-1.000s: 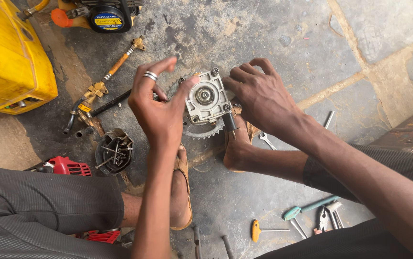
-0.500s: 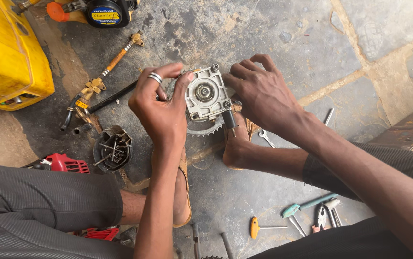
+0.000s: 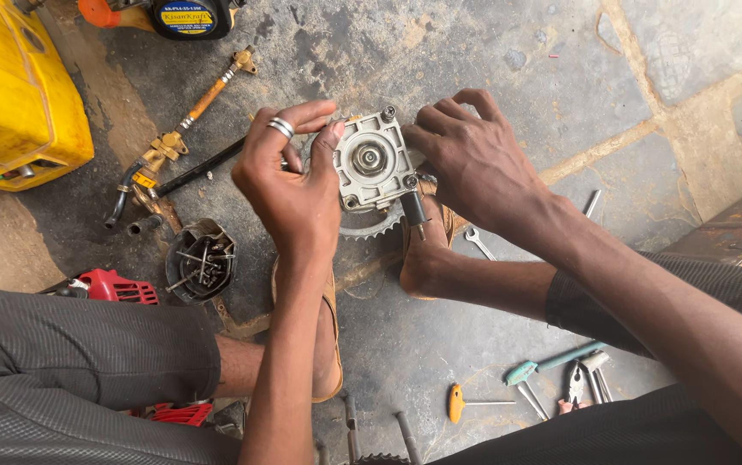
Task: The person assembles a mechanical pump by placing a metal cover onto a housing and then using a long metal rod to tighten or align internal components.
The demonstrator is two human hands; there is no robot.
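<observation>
Grey metal pump housing (image 3: 372,165), squarish, round hub at centre, bolted corners, in the grip of both hands, left hand (image 3: 289,185) and right hand (image 3: 474,164).

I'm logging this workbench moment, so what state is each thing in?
Metal housing: held up off the floor between both hands.
Left hand: gripping the housing's left side, ring on one finger.
Right hand: gripping the housing's right side.
Black cup: upright on the floor, loose bolts inside.
Orange screwdriver: lying flat, untouched.
Pliers: lying flat.
Wrench: lying flat by the foot.
</observation>
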